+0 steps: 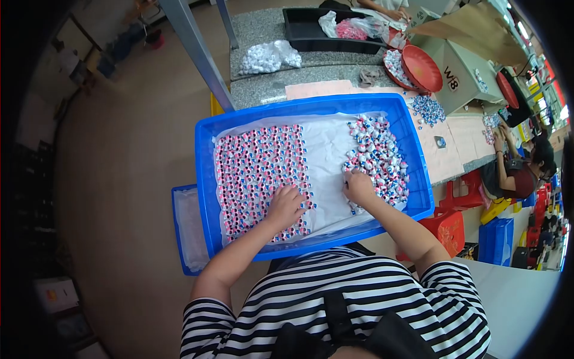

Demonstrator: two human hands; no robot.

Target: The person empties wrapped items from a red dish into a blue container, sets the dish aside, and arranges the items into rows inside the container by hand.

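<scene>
A blue plastic tub (317, 250) lined with white sheeting (327, 161) lies in front of me. On its left side, small pink, white and blue pieces (251, 161) sit in close rows. Similar pieces lie in a loose pile (376, 155) on the right. My left hand (286, 206) rests over the right edge of the rows, its fingers slightly apart and bent. At the pile's left edge, my right hand (360, 188) is closed in a pinch. Whatever lies between those fingertips is too small and hidden to name.
Behind the tub is a stone-topped table (257, 90) with a bag of white pieces (270, 57), a black tray (299, 39) and red bowls (422, 69). A metal post (197, 54) rises at the tub's far left corner. A co-worker (517, 173) sits at the right.
</scene>
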